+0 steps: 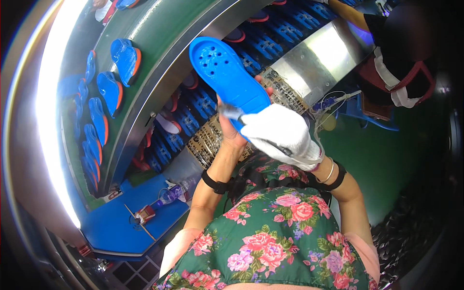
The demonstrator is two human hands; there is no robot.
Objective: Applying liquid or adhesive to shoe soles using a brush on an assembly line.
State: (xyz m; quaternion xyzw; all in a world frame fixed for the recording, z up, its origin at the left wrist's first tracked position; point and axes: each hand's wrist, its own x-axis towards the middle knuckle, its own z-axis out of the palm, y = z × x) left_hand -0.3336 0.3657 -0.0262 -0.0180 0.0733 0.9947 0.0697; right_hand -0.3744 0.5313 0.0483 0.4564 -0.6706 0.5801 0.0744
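A bright blue shoe sole with a cluster of small holes at its wider end is held up in front of me, its surface glossy as if wet. My bare left hand supports it from beneath, with fingertips showing at the far right edge. In a white knitted glove, my right hand is closed over the sole's near end. From its fingers a small brush with a blurred dark tip reaches to the sole's left edge. The glove hides the brush's handle and that end of the sole.
Several blue soles with orange edges lie on a green conveyor belt at the left, behind a metal rail. Racks of blue parts stand beyond. A blue table carries a bottle. Another person sits at the far right.
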